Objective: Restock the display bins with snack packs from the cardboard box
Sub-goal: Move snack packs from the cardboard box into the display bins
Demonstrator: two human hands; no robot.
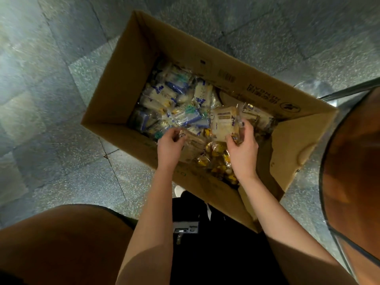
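Note:
An open cardboard box (115,95) stands on the floor below me, filled with several clear-wrapped snack packs (181,99), mostly pale with blue print, and some yellow ones (218,161) at the near end. My left hand (169,146) grips the edge of a pale pack (193,145) lying over the near side of the box. My right hand (242,149) pinches another pale pack (223,122) and holds it upright above the pile.
Grey speckled stone tiles (61,120) surround the box. A round brown surface with a dark rim (353,171) stands at the right, and another brown rounded surface (67,239) lies at the lower left. My dark-clothed legs (216,243) are beneath my arms.

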